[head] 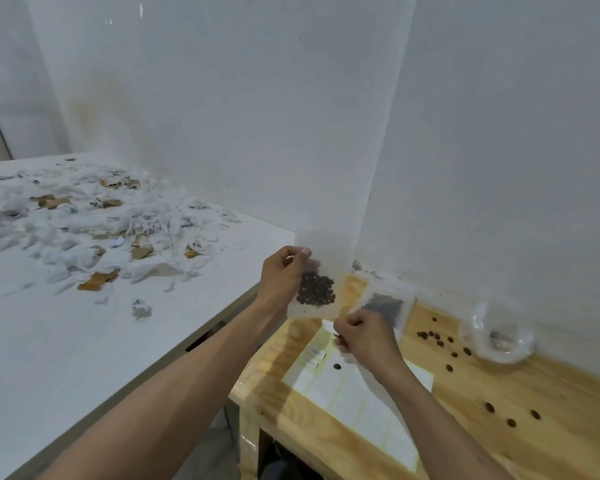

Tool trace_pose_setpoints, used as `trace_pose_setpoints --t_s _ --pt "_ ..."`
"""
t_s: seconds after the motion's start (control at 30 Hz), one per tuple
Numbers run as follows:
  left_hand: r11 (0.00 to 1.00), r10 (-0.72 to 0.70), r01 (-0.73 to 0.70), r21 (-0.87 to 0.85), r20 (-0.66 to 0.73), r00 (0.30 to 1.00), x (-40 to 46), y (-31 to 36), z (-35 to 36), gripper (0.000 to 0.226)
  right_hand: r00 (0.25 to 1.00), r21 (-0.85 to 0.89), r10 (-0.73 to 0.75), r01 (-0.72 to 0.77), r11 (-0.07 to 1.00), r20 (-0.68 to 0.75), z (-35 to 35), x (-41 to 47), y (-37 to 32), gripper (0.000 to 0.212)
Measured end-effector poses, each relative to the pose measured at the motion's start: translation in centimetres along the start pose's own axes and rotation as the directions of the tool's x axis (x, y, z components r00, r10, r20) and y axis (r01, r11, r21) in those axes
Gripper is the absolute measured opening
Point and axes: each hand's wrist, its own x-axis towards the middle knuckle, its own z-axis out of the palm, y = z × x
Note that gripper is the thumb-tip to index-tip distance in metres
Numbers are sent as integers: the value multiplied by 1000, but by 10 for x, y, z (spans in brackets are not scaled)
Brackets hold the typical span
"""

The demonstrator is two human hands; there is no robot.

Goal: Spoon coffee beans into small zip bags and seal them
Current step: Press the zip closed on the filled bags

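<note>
My left hand (282, 275) pinches the left edge of a small clear zip bag (321, 268) and holds it upright above the wooden table (499, 445). Dark coffee beans (316, 289) sit in its lower half. Just below the bag, my right hand (366, 336) is curled and pinches a small white piece (328, 325); what that piece is I cannot tell. A second bag with beans (385, 304) lies flat on the table behind my right hand. Loose beans (440, 341) are scattered on the wood. No spoon is visible.
A white sheet of labels (361, 407) lies on the wooden table under my right forearm. A crumpled clear plastic container (499, 337) stands by the wall at right. The white table (66, 341) on the left is covered with torn paper scraps (101, 223).
</note>
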Motion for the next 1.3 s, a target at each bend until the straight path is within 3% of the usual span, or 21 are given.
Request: trace_pose_setpoints --t_s 0.1,0.2,0.5,0.77,0.9,1.0,1.13,1.2,1.3 --pt "1000 -5 4 6 72 997 -5 -2 9 22 994 197 -57 74 978 -90 -22 3 -12 7" --pt "1000 -14 11 20 135 991 -13 -2 25 24 981 243 -114 151 958 -159 -42 10 -21 11" --pt "991 -69 97 -90 269 961 -34 5 72 24 934 142 -189 240 960 -302 -77 13 -26 7" --pt "989 -65 105 -101 338 939 -47 11 90 30 903 118 -183 246 962 -388 -91 11 -11 10" --pt "996 -52 75 -56 334 941 -46 8 96 21 902 98 -176 232 968 -395 -96 13 -6 12" --pt "996 -57 77 -47 329 942 -48 6 100 13 896 74 -175 224 972 -408 -100 10 -4 18" --pt "992 -71 101 -75 334 940 -52 9 102 17 863 7 -155 181 983 -482 -104 4 2 52" --pt "989 -69 109 -100 342 937 -52 10 102 18 914 160 -52 125 979 -402 -107 4 4 61" --pt "987 -65 113 -111 365 929 -54 10 103 18 982 449 15 73 890 -188 -115 3 5 32"
